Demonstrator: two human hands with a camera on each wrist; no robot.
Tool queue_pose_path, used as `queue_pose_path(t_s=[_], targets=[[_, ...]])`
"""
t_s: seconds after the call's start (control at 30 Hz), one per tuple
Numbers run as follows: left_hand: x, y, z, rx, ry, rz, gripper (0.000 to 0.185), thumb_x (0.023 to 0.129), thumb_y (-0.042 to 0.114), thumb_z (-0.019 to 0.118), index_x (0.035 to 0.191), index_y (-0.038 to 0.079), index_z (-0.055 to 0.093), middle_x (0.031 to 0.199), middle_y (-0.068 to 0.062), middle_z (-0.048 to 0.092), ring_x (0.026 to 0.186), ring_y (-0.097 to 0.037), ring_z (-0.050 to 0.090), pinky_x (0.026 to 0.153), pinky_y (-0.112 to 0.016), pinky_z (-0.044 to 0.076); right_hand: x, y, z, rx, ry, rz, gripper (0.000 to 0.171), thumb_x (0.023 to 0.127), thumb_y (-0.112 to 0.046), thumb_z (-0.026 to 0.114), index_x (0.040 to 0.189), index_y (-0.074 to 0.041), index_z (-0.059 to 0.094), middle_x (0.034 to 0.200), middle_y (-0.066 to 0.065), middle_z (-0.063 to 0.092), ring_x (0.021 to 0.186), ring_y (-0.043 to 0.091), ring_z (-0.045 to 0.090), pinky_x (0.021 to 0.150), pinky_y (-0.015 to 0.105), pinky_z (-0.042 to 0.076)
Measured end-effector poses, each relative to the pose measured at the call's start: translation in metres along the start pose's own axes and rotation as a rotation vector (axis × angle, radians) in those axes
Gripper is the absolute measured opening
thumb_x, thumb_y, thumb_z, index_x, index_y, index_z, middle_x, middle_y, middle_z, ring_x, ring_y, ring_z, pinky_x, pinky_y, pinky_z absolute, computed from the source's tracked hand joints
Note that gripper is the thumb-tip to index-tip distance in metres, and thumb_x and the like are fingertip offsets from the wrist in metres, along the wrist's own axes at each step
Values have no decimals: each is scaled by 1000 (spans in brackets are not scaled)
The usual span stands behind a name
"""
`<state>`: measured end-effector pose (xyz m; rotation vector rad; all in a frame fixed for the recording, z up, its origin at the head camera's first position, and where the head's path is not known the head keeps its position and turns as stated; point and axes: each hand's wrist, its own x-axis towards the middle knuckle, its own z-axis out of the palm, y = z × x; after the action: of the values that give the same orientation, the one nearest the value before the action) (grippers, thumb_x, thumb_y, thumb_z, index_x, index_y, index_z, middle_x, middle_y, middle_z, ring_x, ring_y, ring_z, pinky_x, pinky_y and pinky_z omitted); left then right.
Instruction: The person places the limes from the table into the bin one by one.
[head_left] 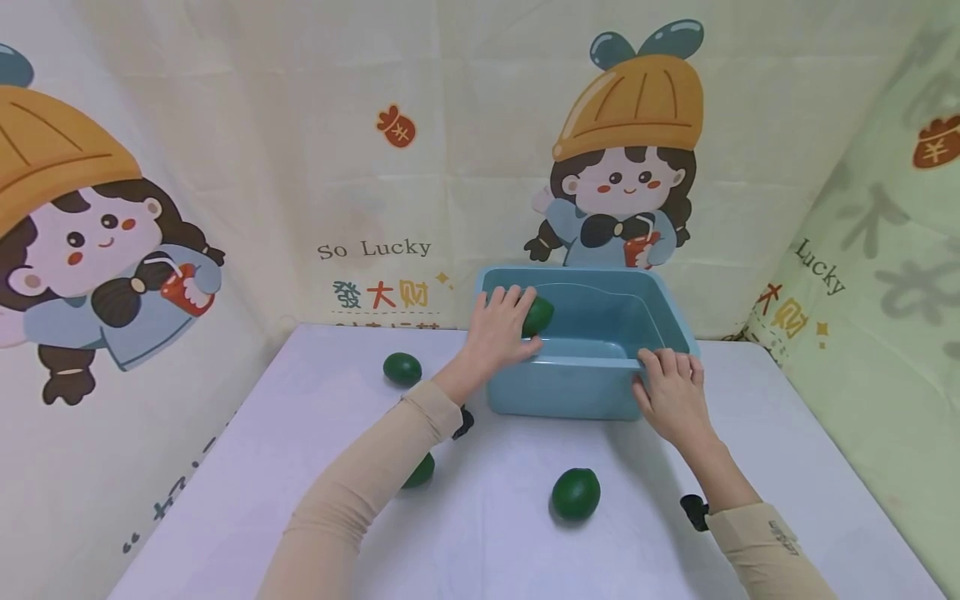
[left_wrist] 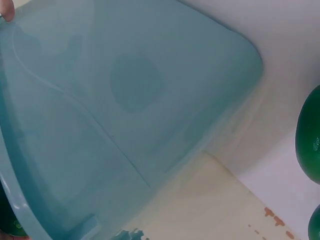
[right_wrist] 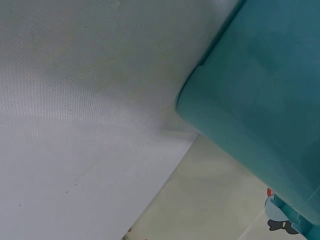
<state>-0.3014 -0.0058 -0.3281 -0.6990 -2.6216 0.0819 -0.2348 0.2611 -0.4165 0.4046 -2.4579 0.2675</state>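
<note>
A blue plastic tub [head_left: 566,390] stands at the back of the table. My left hand [head_left: 498,329] is over the tub's left end and grips a dark green oval fruit [head_left: 538,317] inside its rim, fingers over the top and thumb on the near side. At the front right corner, my right hand [head_left: 671,392] holds the tub's rim with its fingers curled over the edge. The left wrist view shows the tub's wall [left_wrist: 135,80] up close, with part of the green fruit [left_wrist: 9,220] at the lower left. In the right wrist view neither hand shows.
On the white table [head_left: 487,533] lie more green fruits: one at the back left [head_left: 402,368], one partly hidden by the left sleeve [head_left: 420,472], and one at the front [head_left: 576,495]. A printed cloth [head_left: 465,167] hangs behind the table and along its sides.
</note>
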Motion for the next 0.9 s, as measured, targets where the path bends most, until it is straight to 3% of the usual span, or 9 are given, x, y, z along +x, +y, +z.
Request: queue_pose_path(t_s=[0.43, 0.9], targets=[[15, -4, 9, 6, -80, -79, 69, 82, 54, 52, 137, 17, 34, 126, -2, 45, 110, -22, 41, 94, -44, 32, 0, 0, 1, 9, 18, -10, 35, 83, -17, 51, 113, -2, 42, 100, 19, 37, 96, 36, 31, 88, 53, 15], [26, -10, 21, 6, -128, -126, 69, 84, 55, 50, 138, 19, 30, 128, -1, 42, 111, -21, 38, 94, -43, 31, 0, 1, 2, 7, 22, -14, 34, 83, -17, 50, 113, -2, 42, 100, 19, 37, 97, 37, 31, 88, 53, 15]])
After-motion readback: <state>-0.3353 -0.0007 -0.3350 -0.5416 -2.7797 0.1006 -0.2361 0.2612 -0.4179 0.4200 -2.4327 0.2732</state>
